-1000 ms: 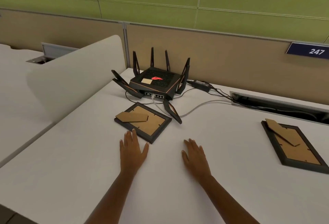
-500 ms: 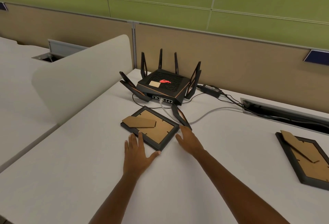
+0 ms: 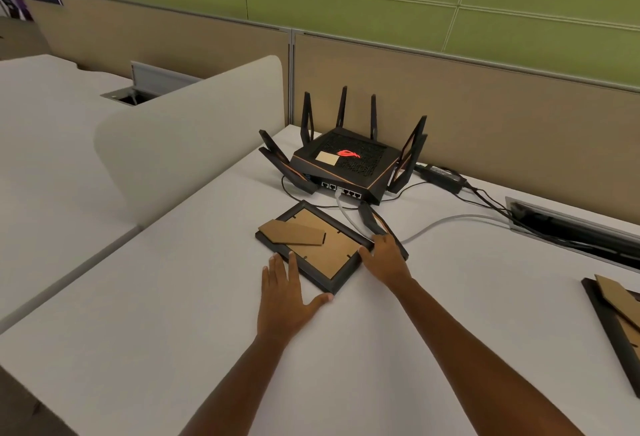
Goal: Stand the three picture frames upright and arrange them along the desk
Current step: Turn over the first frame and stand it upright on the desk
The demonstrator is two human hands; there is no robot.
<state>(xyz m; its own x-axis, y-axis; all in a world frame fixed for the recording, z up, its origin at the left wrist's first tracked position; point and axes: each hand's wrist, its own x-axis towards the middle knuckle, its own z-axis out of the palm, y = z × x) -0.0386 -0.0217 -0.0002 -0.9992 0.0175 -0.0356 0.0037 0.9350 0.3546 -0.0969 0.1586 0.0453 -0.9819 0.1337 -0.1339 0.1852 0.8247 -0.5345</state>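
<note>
A black picture frame (image 3: 313, 245) lies face down on the white desk (image 3: 173, 297), its brown cardboard back and folded stand facing up. My left hand (image 3: 282, 297) lies flat on the desk against the frame's near edge, fingertips touching it, thumb at its near corner. My right hand (image 3: 384, 257) rests on the frame's right corner with fingers curled over the edge. A second frame (image 3: 614, 324), also face down, lies at the right edge of view, partly cut off. No third frame is in view.
A black router (image 3: 346, 161) with upright antennas stands just behind the frame; one antenna lies beside my right hand. Cables and a power brick (image 3: 443, 175) run right to a cable slot (image 3: 571, 227). A white divider (image 3: 187, 144) borders the desk on the left.
Both hands slid forward from the bare desk to the near frame; the left now touches its near edge, the right its right corner. The camera turned left, pushing the second frame towards the edge.
</note>
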